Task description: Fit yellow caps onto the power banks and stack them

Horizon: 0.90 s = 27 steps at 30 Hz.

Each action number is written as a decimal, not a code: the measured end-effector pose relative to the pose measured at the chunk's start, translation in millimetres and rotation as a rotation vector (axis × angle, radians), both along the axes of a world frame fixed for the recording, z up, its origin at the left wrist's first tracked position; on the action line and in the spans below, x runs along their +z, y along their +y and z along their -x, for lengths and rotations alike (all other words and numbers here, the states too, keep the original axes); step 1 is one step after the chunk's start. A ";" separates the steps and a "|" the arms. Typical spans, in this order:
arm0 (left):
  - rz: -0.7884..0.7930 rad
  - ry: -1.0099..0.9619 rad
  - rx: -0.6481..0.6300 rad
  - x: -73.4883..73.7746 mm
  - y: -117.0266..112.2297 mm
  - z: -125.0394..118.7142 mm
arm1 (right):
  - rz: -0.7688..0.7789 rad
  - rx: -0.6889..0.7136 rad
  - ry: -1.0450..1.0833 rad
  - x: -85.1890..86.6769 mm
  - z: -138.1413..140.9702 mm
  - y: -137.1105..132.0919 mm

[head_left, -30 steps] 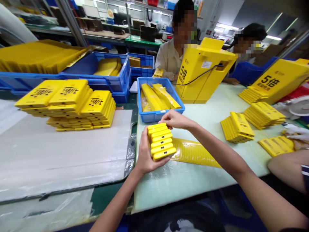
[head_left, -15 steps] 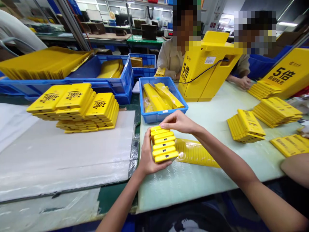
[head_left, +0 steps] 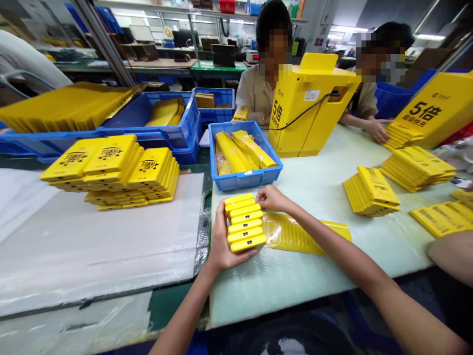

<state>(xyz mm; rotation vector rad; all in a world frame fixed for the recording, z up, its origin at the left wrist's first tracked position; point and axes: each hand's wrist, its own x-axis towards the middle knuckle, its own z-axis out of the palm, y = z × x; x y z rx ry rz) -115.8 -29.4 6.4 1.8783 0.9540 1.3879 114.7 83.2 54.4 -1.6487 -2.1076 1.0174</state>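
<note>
Left hand (head_left: 223, 241) and right hand (head_left: 271, 198) clamp stacked yellow cases (head_left: 246, 223) over a pale-green factory workbench (head_left: 295, 291).

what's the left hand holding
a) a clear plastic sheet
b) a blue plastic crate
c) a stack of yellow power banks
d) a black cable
c, the left hand cups a stack of yellow power banks from below, with the right hand against its far end

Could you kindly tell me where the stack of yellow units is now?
In the head view, the stack of yellow units sits in the left hand, just below the blue crate, with the right hand touching its far end.
</note>
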 end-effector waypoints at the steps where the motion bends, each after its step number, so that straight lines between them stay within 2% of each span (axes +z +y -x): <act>1: -0.006 0.006 0.003 -1.5 -0.1 0.3 | 0.002 0.000 -0.018 0.5 1.6 0.2; 5: 0.001 0.034 0.011 -4.8 -0.2 2.0 | 0.020 0.008 -0.092 6.7 8.7 5.9; 11: -0.011 0.011 -0.002 1.0 -0.8 2.0 | 0.034 0.038 -0.224 11.6 27.2 9.7; 17: 0.012 0.010 0.012 -0.9 -3.3 -0.1 | 0.035 -0.050 -0.347 9.1 33.5 8.5; 22: 0.031 -0.014 0.047 0.6 -8.2 -1.6 | 0.080 -0.092 -0.276 -4.6 38.2 8.9; 27: 0.012 0.004 0.059 3.4 -8.0 0.1 | 0.142 -0.196 -0.067 -15.1 36.5 8.0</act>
